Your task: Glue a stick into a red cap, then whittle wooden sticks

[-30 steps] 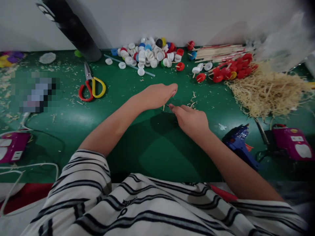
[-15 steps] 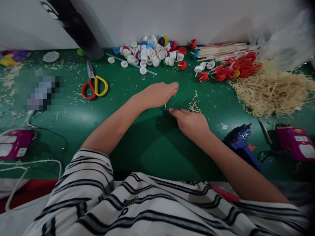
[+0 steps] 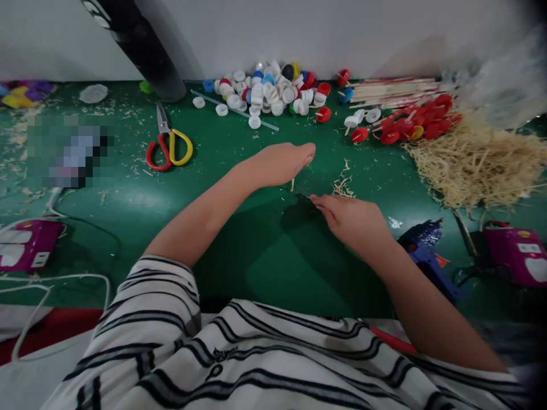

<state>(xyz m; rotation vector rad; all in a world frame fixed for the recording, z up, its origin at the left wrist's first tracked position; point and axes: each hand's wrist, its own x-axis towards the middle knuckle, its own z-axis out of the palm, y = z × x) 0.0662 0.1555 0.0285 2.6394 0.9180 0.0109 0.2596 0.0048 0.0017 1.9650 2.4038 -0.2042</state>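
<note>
My left hand [image 3: 284,162] is closed over the middle of the green table, its fingers curled under and mostly hidden. Below it pokes the short pale end of a thin wooden stick [image 3: 293,184]; the rest of whatever lies in the fist cannot be seen. To the right and a little nearer me, my right hand [image 3: 350,219] pinches a thin dark pointed tool [image 3: 303,197], too small to name. Its tip points left toward the stick, with a small gap between them. Pale fibre shavings [image 3: 343,185] lie just behind my right hand.
Bottle caps [image 3: 265,91] are heaped along the wall. Red caps on sticks [image 3: 419,122], wooden sticks [image 3: 393,92] and a fibre pile [image 3: 474,162] lie right. A blue glue gun [image 3: 427,250] sits beside my right forearm. Scissors [image 3: 164,142] and a black bottle [image 3: 149,60] stand left.
My right hand has drawn back to the right and slightly toward me, taking the tool's tip away from the stick. My left hand keeps its pose; the whole view has shifted slightly.
</note>
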